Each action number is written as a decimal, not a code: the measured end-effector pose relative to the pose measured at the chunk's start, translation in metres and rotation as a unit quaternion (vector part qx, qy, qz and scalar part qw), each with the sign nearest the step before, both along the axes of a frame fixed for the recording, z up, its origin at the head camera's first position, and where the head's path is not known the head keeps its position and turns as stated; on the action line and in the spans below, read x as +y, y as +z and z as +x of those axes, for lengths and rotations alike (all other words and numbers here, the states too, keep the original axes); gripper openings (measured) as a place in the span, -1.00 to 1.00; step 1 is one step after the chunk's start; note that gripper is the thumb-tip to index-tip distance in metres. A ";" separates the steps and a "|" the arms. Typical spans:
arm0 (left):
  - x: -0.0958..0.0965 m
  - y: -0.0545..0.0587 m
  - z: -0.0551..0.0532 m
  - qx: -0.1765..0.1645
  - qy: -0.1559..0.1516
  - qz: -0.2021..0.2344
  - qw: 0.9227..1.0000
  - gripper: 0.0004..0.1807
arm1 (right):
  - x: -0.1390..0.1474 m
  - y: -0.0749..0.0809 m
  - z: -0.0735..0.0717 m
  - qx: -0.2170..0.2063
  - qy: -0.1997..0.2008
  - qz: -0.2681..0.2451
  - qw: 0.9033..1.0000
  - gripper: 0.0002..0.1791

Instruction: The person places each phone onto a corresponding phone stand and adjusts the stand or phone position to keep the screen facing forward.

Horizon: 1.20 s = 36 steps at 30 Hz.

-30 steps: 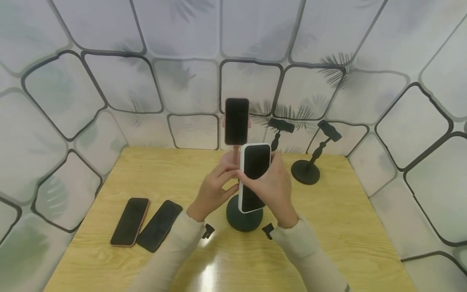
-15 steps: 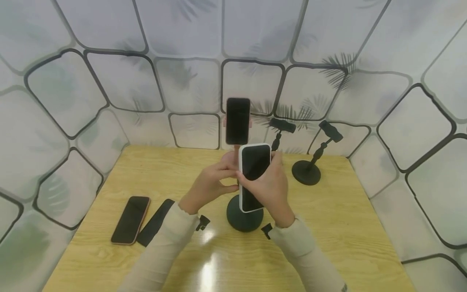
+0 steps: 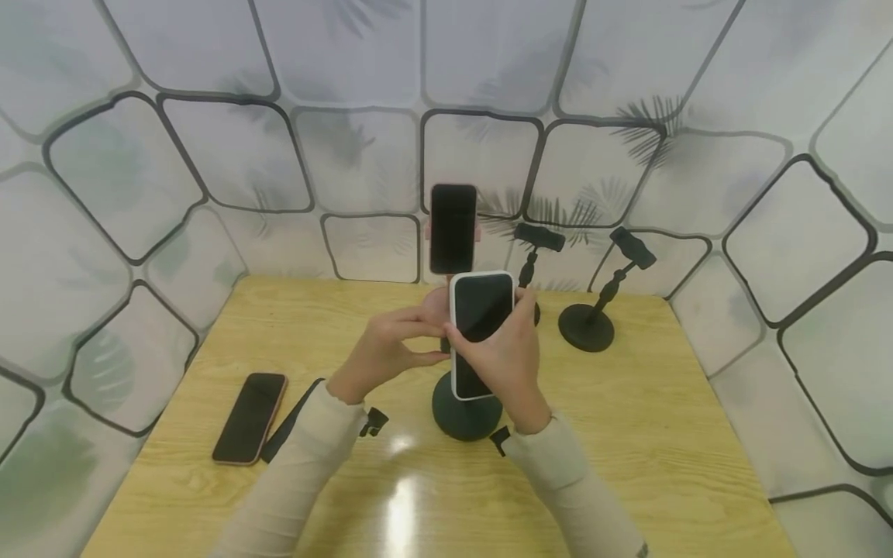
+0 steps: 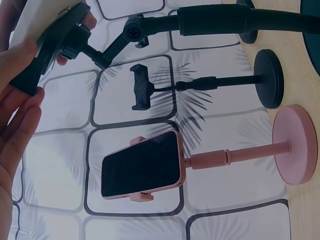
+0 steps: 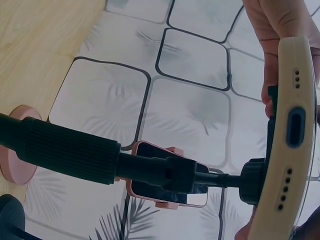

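One phone (image 3: 453, 229) is already mounted upright on the pink stand (image 4: 295, 145), at twelve o'clock. The white phone (image 3: 481, 306) is held in the right hand (image 3: 509, 356) at the clamp (image 4: 55, 40) of the green stand (image 3: 466, 411); the clamp's end is pinched narrowly by the left hand (image 3: 377, 353). Whether the white phone is fully seated cannot be told. By judgement, about half is done: no phone is borne by the black stands (image 3: 586, 329) at one and two o'clock, and the pink-edged phone (image 3: 251, 418) and dark phone (image 3: 277, 443) are left lying on the table (image 3: 628, 434) at eight. No brand, label or writing can be read.
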State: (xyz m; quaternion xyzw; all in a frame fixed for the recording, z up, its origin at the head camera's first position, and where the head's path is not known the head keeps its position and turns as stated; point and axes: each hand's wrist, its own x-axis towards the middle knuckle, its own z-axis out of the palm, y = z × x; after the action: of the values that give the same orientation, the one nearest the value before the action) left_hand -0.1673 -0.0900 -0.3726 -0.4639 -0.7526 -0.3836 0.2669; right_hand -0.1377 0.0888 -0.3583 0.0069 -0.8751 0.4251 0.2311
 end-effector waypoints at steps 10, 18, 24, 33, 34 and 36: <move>-0.004 0.003 -0.004 0.011 -0.016 -0.007 1.000 -0.62 | -0.003 -0.002 -0.001 0.002 -0.007 -0.012 1.000 0.00; -0.005 0.005 -0.006 -0.018 -0.020 0.004 1.000 -0.66 | -0.003 -0.006 -0.006 0.006 -0.009 -0.023 1.000 0.04; -0.002 -0.002 -0.003 -0.036 -0.018 0.050 0.998 -0.69 | 0.000 -0.011 -0.008 0.034 0.001 -0.026 0.999 0.10; 0.000 -0.020 -0.002 -0.067 0.001 0.113 0.991 -0.69 | -0.002 -0.024 -0.017 0.118 0.025 -0.026 0.992 0.10; 0.000 -0.022 -0.003 -0.070 0.002 0.117 0.991 -0.70 | -0.002 -0.024 -0.018 0.125 0.024 -0.021 0.992 0.09; 0.001 -0.024 -0.003 -0.074 0.006 0.122 0.990 -0.70 | -0.002 -0.025 -0.019 0.135 0.019 -0.011 0.991 0.08</move>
State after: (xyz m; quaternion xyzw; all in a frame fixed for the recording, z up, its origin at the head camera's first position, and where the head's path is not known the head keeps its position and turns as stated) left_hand -0.1706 -0.0890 -0.3967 -0.3936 -0.7207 -0.5044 0.2669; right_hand -0.1565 0.0870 -0.3837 0.0783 -0.8309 0.4344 0.3389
